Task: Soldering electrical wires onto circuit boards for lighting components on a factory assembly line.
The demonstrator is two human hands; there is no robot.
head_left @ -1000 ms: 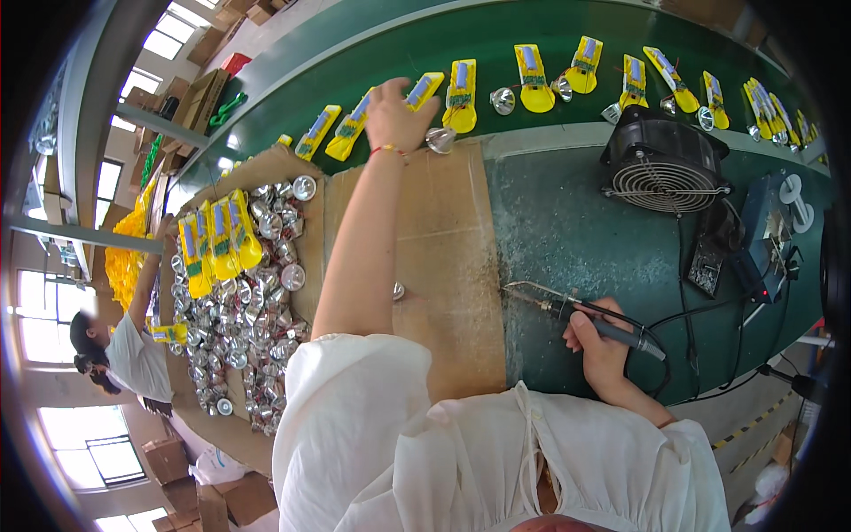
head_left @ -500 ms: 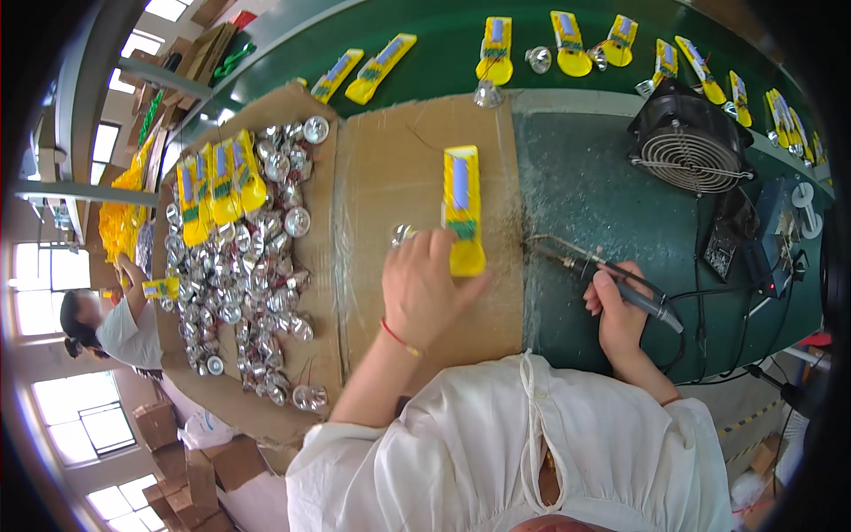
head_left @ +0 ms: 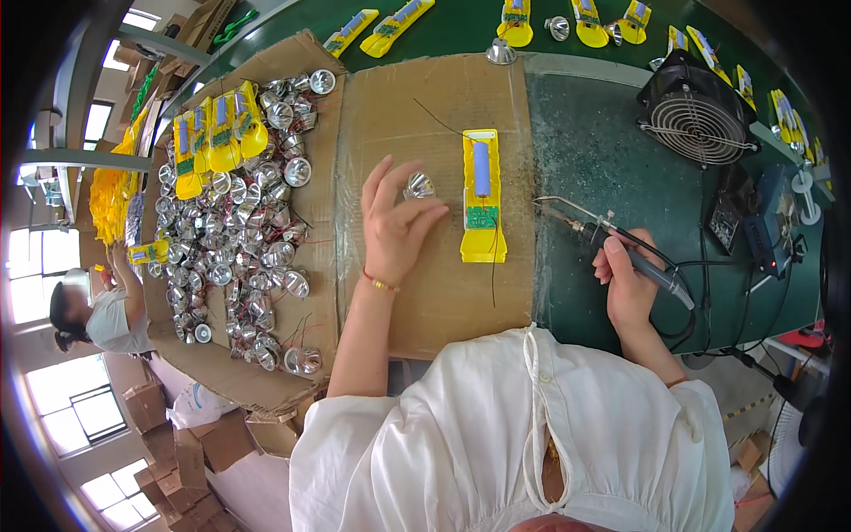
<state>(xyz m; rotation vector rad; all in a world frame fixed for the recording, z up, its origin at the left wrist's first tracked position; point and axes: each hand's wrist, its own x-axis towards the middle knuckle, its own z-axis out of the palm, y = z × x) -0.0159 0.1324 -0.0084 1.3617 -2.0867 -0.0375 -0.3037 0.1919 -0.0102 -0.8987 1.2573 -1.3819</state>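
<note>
On the cardboard in front of me lies a yellow plastic lamp housing (head_left: pixel 484 246) with a purple battery cell, a green circuit board and thin dark wires trailing from both ends. To its left is a silver reflector lamp cup (head_left: pixel 419 185). My left hand (head_left: pixel 395 222) curves around this cup, fingers and thumb spread apart; no firm grip shows, and contact is hard to make out. In my right hand (head_left: pixel 628 279) is a soldering iron (head_left: pixel 651 277) with a thin metal feed tube along it. Its tip points left, just right of the housing and apart from it.
A heap of reflector cups (head_left: pixel 239 257) fills the cardboard tray at left, with several yellow housings (head_left: pixel 226 155) on top. A black fan (head_left: pixel 696 124) and a soldering station (head_left: pixel 776 235) with cables stand right. More housings (head_left: pixel 399 27) line the far edge. Another person (head_left: pixel 111 315) works far left.
My left hand has moved off the yellow housing to the left, and its fingers have spread around the reflector cup. The view has shifted; my right hand still grips the soldering iron.
</note>
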